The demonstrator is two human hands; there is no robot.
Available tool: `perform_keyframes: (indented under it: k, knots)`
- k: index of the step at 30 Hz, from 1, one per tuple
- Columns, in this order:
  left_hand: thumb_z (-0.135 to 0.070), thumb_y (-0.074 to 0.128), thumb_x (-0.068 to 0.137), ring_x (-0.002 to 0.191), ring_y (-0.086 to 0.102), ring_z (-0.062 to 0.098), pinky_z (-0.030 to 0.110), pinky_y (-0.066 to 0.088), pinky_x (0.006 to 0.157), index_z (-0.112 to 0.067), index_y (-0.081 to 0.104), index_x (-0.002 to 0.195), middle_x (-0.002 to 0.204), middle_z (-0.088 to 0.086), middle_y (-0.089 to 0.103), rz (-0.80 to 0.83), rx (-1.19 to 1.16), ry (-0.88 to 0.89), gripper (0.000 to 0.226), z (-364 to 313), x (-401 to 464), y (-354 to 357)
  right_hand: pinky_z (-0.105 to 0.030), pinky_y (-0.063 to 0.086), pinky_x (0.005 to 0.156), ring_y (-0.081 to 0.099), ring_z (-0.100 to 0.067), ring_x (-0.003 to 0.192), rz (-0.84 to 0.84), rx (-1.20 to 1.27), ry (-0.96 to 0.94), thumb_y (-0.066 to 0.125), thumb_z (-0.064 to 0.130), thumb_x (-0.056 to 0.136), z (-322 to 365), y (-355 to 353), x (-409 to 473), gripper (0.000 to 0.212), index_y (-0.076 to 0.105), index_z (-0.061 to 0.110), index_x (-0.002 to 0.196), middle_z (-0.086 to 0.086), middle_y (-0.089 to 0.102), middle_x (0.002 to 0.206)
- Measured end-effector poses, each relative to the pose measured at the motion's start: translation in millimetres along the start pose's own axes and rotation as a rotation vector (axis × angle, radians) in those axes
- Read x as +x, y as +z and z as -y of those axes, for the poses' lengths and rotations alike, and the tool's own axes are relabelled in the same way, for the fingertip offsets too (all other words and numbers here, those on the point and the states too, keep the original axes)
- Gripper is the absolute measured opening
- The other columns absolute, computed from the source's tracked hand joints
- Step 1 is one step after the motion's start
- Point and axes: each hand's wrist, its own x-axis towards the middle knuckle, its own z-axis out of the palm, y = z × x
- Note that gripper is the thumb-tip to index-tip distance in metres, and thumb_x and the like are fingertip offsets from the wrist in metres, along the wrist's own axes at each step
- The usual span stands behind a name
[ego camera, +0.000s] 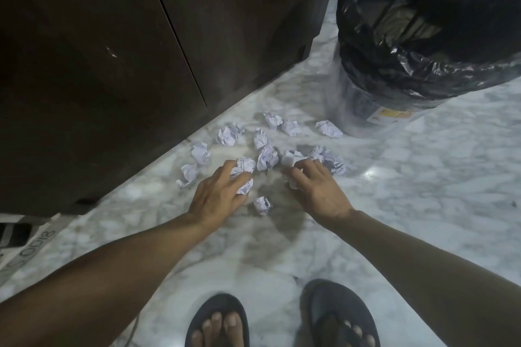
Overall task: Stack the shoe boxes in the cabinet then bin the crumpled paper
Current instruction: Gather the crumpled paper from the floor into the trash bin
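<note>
Binning step: left hand (218,191) and right hand (315,186) each curl round crumpled paper (244,167) on the floor, cabinet (112,36) doors closed; next, lift toward the bin (423,36) at 1 o'clock.

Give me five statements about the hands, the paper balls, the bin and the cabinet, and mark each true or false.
1. The cabinet doors are closed. True.
2. The bin has a black liner. True.
3. The left hand rests flat on bare floor. False: its fingers curl round paper balls.
4. All the paper is already in the bin. False: many balls lie on the floor between cabinet and bin.
5. The right hand grips paper at its fingertips. True.
</note>
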Motion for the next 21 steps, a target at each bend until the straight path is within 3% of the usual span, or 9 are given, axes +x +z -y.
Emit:
perform_keyframes:
  k: [5, 9, 15, 18, 21]
  knots:
    - [-0.017, 0.077, 0.073, 0.074, 0.062, 0.025, 0.031, 0.048, 0.048, -0.03, 0.055, 0.106, 0.114, 0.004, 0.051, -0.181, -0.146, -0.039, 0.043, -15, 27, -27, -0.04, 0.05, 0.077, 0.054, -0.031, 0.09, -0.218, 0.036, -0.023, 0.066, 0.014, 0.087, 4, -45, 25, 0.033, 0.057, 0.015, 0.118, -0.009, 0.058, 0.101]
    - [-0.03, 0.063, 0.084, 0.072, 0.059, 0.023, 0.035, 0.051, 0.054, -0.029, 0.058, 0.108, 0.113, -0.002, 0.048, -0.376, -0.303, -0.003, 0.025, -46, 68, -73, -0.035, 0.047, 0.08, 0.054, -0.028, 0.092, -0.443, 0.034, -0.031, 0.064, 0.017, 0.091, 14, -106, 49, 0.028, 0.06, 0.01, 0.118, -0.01, 0.057, 0.104]
    - [-0.028, 0.062, 0.085, 0.081, 0.058, 0.019, 0.037, 0.052, 0.068, -0.02, 0.066, 0.106, 0.106, 0.005, 0.054, -0.609, -0.501, 0.106, 0.023, -116, 172, -157, -0.031, 0.047, 0.074, 0.059, -0.027, 0.093, -0.766, 0.043, 0.115, 0.063, 0.019, 0.089, 3, -207, 80, 0.03, 0.06, 0.012, 0.119, -0.01, 0.059, 0.107]
    - [-0.03, 0.061, 0.086, 0.088, 0.059, 0.025, 0.03, 0.051, 0.072, -0.018, 0.068, 0.105, 0.102, 0.007, 0.053, -0.607, -0.602, 0.098, 0.024, -155, 218, -175, -0.025, 0.039, 0.074, 0.058, -0.026, 0.099, -0.842, 0.062, 0.309, 0.061, 0.027, 0.091, -26, -241, 88, 0.033, 0.058, 0.016, 0.122, -0.008, 0.058, 0.114]
    - [-0.029, 0.062, 0.089, 0.089, 0.058, 0.025, 0.027, 0.048, 0.075, -0.018, 0.066, 0.106, 0.099, 0.004, 0.048, -0.495, -0.561, 0.106, 0.02, -179, 254, -169, -0.024, 0.034, 0.076, 0.056, -0.029, 0.108, -0.755, 0.054, 0.514, 0.058, 0.041, 0.092, -63, -255, 92, 0.041, 0.052, 0.02, 0.128, -0.009, 0.052, 0.123]
